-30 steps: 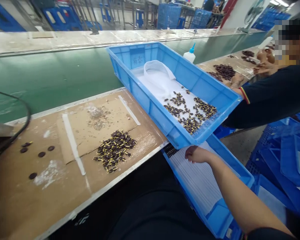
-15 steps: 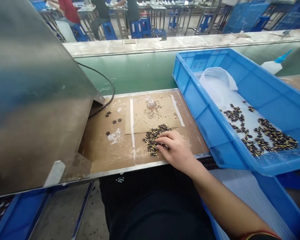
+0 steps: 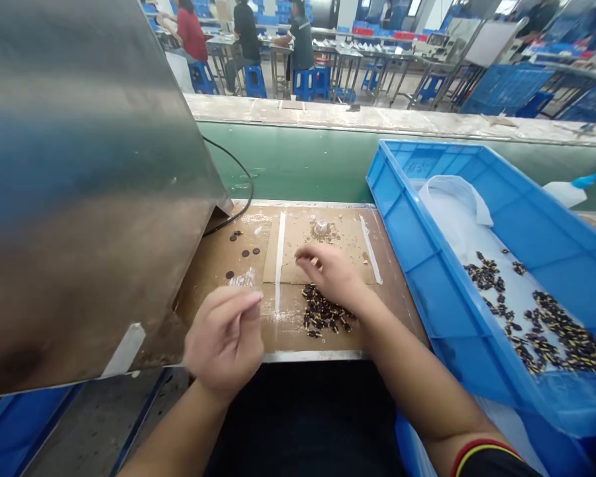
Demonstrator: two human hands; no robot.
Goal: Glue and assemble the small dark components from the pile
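A pile of small dark parts with yellow bits (image 3: pixel 325 313) lies on the brown work board (image 3: pixel 291 334) in front of me. My right hand (image 3: pixel 330 271) hovers just above and behind the pile, thumb and fingertips pinched together. Whatever it holds is too small to make out. On the left, my left hand (image 3: pixel 226 341) is raised over the board's front edge with its fingers curled and the thumb against the index finger. Its grip, too, hides anything inside. Several dark round discs (image 3: pixel 246 253) lie behind my left hand.
A large metal housing (image 3: pixel 94 199) stands on the left, with a black cable (image 3: pixel 248 179) beside it. To the right, a blue crate (image 3: pixel 402 232) holds white foam sheet and more dark parts. A white bottle (image 3: pixel 569 192) stands beyond. People sit across the belt (image 3: pixel 298 162).
My left hand has come into view at lower left. My right hand has lifted off the pile, its fingers now pinched. The camera view has tilted upward.
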